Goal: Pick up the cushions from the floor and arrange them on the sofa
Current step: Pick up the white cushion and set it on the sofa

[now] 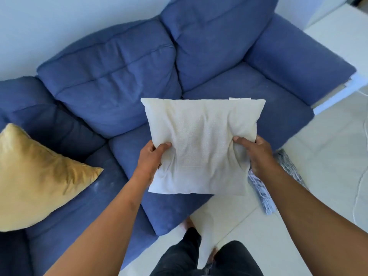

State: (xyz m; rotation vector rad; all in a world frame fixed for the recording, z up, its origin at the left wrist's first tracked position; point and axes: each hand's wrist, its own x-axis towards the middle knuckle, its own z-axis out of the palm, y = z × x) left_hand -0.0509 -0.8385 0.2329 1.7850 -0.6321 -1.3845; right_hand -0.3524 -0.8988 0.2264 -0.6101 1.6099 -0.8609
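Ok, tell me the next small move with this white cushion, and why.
Probably carry the white cushion forward and set it against the sofa back on the right. Both hands, left hand and right hand, hold it above the seat, and the yellow cushion already fills the left side.

Single head-worn wide-angle view, looking steeply down and forward from standing height onto the blue fabric sofa (123, 80) and pale tiled floor (328, 176), close range.
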